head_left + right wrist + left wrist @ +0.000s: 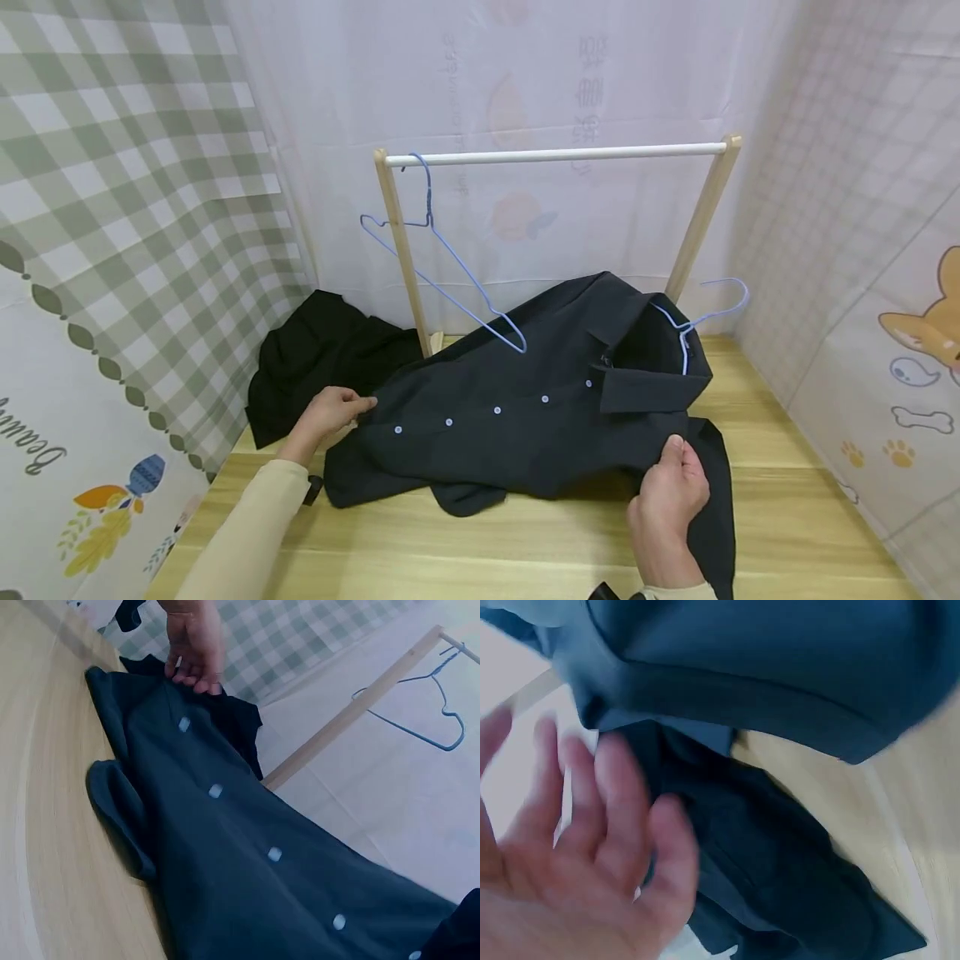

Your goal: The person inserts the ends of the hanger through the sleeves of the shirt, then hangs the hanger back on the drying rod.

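A dark button-up shirt [517, 408] lies stretched across the table, collar to the right, with white buttons along its front. A blue wire hanger [723, 312] sits inside its collar, the hook sticking out. My right hand [671, 492] pinches the shirt's cloth below the collar, thumb on top, and that edge is raised. At the hem end my left hand [333, 417] reaches over the cloth's edge. In the left wrist view, that hand's fingers [619, 795] are loosely extended and blurred, beside the hem. The right wrist view shows the button row [275, 854].
A wooden rack with a white rail [562, 155] stands behind the shirt. Another blue hanger [465, 271] hangs from its left end. Crumpled black cloth [322, 342] lies at the back left. Curtains, one of them checked [142, 125], enclose the wooden table [420, 550].
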Demonstrator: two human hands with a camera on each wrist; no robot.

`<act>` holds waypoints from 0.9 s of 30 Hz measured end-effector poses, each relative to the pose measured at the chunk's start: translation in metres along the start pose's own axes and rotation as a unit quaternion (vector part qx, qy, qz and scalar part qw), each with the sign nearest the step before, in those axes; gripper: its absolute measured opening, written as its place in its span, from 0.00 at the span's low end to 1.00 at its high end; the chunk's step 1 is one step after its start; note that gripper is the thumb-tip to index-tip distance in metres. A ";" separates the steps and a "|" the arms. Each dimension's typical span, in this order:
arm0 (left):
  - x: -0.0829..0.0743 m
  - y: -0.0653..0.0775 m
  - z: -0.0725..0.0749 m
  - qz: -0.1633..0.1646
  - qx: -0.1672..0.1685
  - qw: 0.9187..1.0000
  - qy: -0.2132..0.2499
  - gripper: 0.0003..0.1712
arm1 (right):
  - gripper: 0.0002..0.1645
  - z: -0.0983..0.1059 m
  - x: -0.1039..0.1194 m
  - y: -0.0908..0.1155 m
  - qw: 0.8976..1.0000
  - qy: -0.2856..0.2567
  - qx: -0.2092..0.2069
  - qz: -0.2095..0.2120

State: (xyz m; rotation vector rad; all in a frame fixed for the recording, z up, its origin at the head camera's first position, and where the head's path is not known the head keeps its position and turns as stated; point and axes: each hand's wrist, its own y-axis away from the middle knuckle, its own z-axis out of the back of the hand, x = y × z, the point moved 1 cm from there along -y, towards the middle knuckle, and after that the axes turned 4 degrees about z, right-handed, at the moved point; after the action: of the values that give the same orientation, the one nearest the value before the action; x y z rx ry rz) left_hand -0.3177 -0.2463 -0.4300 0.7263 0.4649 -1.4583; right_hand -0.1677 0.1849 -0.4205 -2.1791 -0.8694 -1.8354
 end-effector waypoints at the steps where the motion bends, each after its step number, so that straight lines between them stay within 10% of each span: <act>1: 0.002 -0.001 -0.001 0.005 -0.005 1.000 -0.001 0.20 | 0.32 0.000 0.001 0.001 1.000 0.001 0.003 0.005; 5: 0.006 -0.012 -0.010 0.011 -0.045 0.999 0.002 0.25 | 0.32 0.000 0.002 0.003 1.000 0.013 0.008 0.019; 10: 0.010 -0.024 -0.028 0.017 -0.007 0.999 -0.044 0.33 | 0.29 0.002 0.003 0.003 1.000 -0.002 -0.005 0.016; 17: 0.006 -0.026 -0.043 -0.047 0.004 0.998 -0.051 0.16 | 0.24 0.004 0.003 0.000 0.999 -0.027 -0.011 0.013; 23: -0.014 -0.029 -0.013 -0.043 -0.145 0.985 0.078 0.11 | 0.18 0.004 0.004 -0.003 0.998 -0.049 -0.019 0.023; 27: -0.024 -0.027 -0.002 -0.079 -0.203 0.973 0.074 0.15 | 0.23 0.005 0.002 -0.003 0.999 -0.037 -0.016 0.022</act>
State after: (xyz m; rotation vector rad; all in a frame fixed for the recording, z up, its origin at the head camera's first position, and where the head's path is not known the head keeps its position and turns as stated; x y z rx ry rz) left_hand -0.3461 -0.2266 -0.4192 0.4776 0.9230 -1.3999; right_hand -0.1651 0.1906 -0.4202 -2.2804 -0.8052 -1.7705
